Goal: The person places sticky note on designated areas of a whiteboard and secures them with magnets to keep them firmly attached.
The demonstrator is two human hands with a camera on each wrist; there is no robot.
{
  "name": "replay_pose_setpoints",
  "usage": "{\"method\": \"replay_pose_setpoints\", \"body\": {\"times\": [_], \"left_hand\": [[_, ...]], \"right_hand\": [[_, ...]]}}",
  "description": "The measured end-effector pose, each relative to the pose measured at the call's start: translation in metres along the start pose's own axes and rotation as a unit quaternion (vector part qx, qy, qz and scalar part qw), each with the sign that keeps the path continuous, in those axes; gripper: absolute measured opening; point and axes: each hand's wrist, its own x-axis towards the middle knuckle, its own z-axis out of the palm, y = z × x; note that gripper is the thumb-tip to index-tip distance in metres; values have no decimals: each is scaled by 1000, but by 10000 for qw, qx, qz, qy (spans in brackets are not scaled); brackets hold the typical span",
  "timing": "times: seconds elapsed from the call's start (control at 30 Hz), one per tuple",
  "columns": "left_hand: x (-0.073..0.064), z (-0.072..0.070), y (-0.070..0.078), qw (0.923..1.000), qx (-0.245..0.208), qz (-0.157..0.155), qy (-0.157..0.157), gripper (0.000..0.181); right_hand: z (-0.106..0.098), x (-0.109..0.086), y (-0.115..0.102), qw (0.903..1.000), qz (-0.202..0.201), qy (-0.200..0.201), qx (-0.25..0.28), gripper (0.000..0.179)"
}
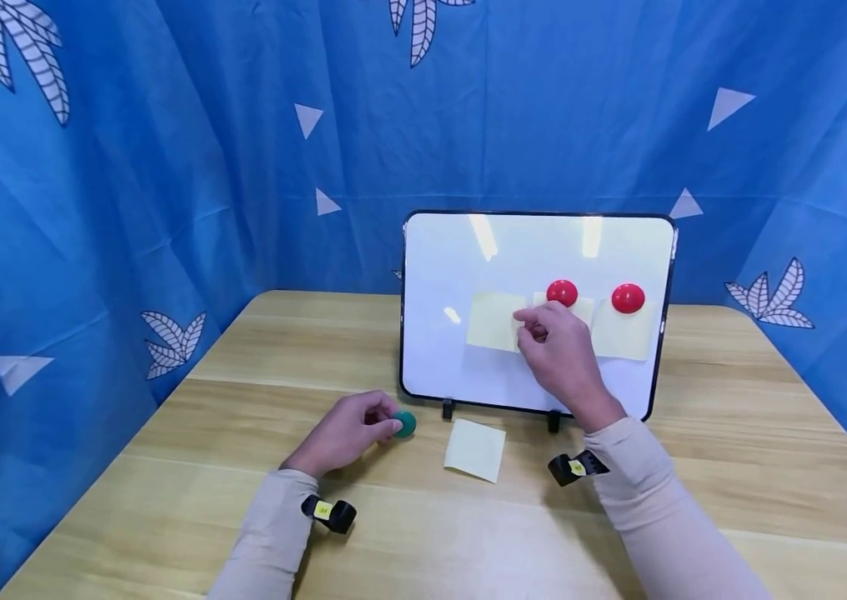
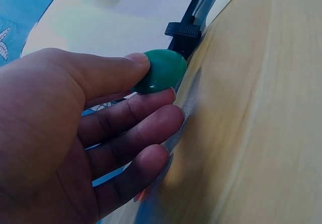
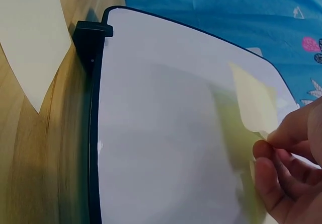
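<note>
My left hand (image 1: 344, 433) pinches a round green magnet (image 2: 163, 72) between thumb and index finger, low over the table left of the whiteboard (image 1: 438, 333). The other left fingers are loosely bent below it. In front of the board, my right hand (image 1: 562, 346) pinches the edge of a pale yellow sticky note (image 3: 254, 100) between thumb and fingertip. That note stands slightly off the board's surface in the right wrist view. Two more notes hang to its right, each with a red magnet (image 1: 562, 293) at its top; the right hand partly covers the middle one.
Another pale yellow note (image 1: 475, 450) lies on the wooden table (image 1: 408, 542) before the board. The whiteboard leans upright on black stand feet (image 1: 448, 409). A blue patterned curtain (image 1: 243, 167) surrounds the table at the back and sides.
</note>
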Motion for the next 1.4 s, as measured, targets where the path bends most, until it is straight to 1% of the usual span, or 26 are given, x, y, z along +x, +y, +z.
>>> {"method": "replay_pose_setpoints", "body": {"times": [0.07, 0.2, 0.3, 0.47, 0.7, 0.77, 0.87, 1.0, 1.17, 1.3, 1.4], "left_hand": [[1, 1, 1, 10000, -19, -28, 10, 5], [4, 4, 5, 9996, -280, -74, -41, 7], [7, 7, 8, 9986, -508, -12, -125, 9], [8, 13, 10, 9982, -573, 65, -153, 9], [11, 18, 18, 9977, -642, 195, -76, 8], [12, 19, 21, 9973, -705, 195, 5, 8], [13, 20, 23, 9962, -820, 211, 210, 9], [14, 19, 23, 9934, -1053, 210, 396, 12], [17, 13, 20, 9901, -1332, 116, 420, 13], [24, 9, 22, 9893, -1392, 61, 443, 16], [31, 7, 27, 9896, -1365, 144, 432, 19]], "right_hand": [[-1, 0, 0, 10000, -38, 83, -41, 21], [-5, 1, 1, 9995, -86, 247, -170, 21], [-5, 1, 3, 9993, -120, 300, -185, 21], [-5, 1, 5, 9991, -200, 335, -192, 23], [-6, 2, 6, 9986, -254, 404, -220, 26], [-5, 2, 5, 9987, -230, 385, -243, 27], [-4, 3, 5, 9988, -214, 346, -270, 28], [-1, 4, 5, 9987, -238, 348, -273, 29], [3, 3, 5, 9991, -205, 283, -228, 29], [5, 1, 6, 9993, -154, 239, -223, 29], [5, 0, 7, 9993, -151, 251, -214, 29]]}}
